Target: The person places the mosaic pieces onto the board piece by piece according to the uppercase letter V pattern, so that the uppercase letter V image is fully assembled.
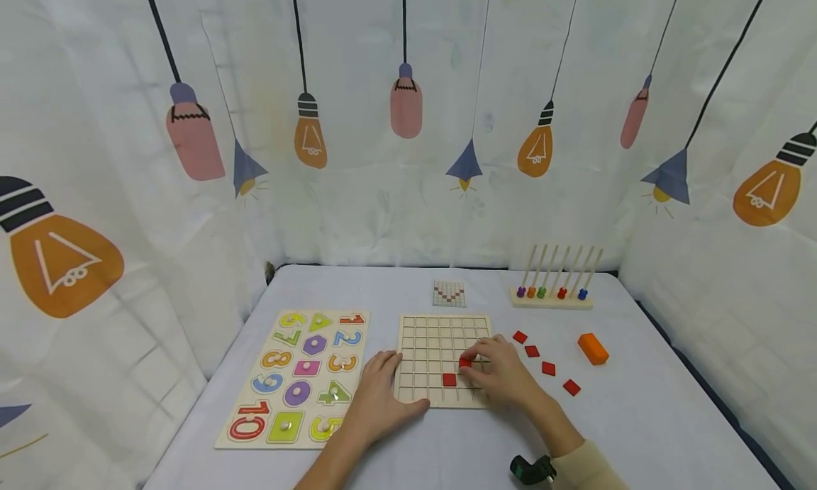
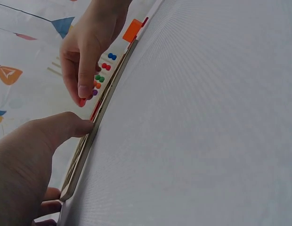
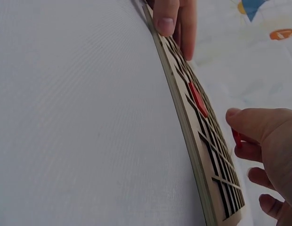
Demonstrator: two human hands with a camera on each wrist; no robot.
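A wooden grid board (image 1: 422, 344) lies at the middle of the table, with one red square tile (image 1: 449, 380) in a cell near its front. My left hand (image 1: 386, 398) rests at the board's front left corner, fingers along the left edge and thumb (image 2: 73, 126) touching the front edge. Between thumb and fingertips, my right hand (image 1: 504, 373) pinches another red square tile (image 3: 237, 137). In the right wrist view this tile is held above the board, tilted and apart from the cells. Loose red tiles (image 1: 548, 369) lie right of the board.
Left of the board lies a number-and-shape puzzle (image 1: 301, 381). Behind the grid is a small pattern card (image 1: 449, 293). A peg stand (image 1: 552, 302) with coloured beads stands at the back right, and an orange block (image 1: 593, 349) lies nearer on the right.
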